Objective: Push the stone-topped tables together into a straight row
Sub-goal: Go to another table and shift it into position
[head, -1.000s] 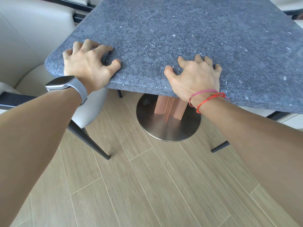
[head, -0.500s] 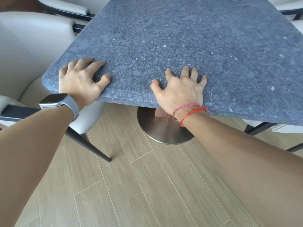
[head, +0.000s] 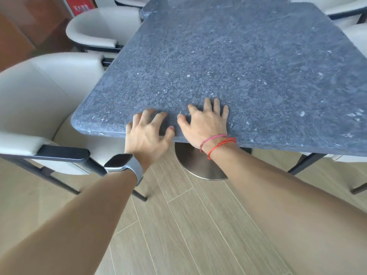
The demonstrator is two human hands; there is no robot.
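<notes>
Floor (head: 198,231) is looking like smooth plank, so we're expecting the round metal base (head: 200,167) to be sliding, not rolling. On a single pedestal, any jerk is risking a wobble.

Left hand (head: 147,133) is sitting at the near edge of the stone-topped desk (head: 228,62). Its fingers are spread and bent, tips on the top, wrapping round nothing. It's blurring, so we're not judging the pressure. Right hand (head: 206,126) is lying flatter just right of it, fingers splayed on the slab, heel at the edge, gripping nothing.

Both are sitting close together, roughly above the base. That's working for a straight shove but giving weak steering. We're suggesting driving through the palm heels against the edge, not fingertip friction, and pushing level and slow. If the top is yawing, we're widening the hands.

Near-left chair (head: 39,92) is sitting just beside the desk's left side, so we're watching for a snag.

Far end: a second desk (head: 148,10) is showing its corner beyond our far-left corner, offset left. We're unable to tell if the tops are touching. We're judging the row isn't straight yet.
</notes>
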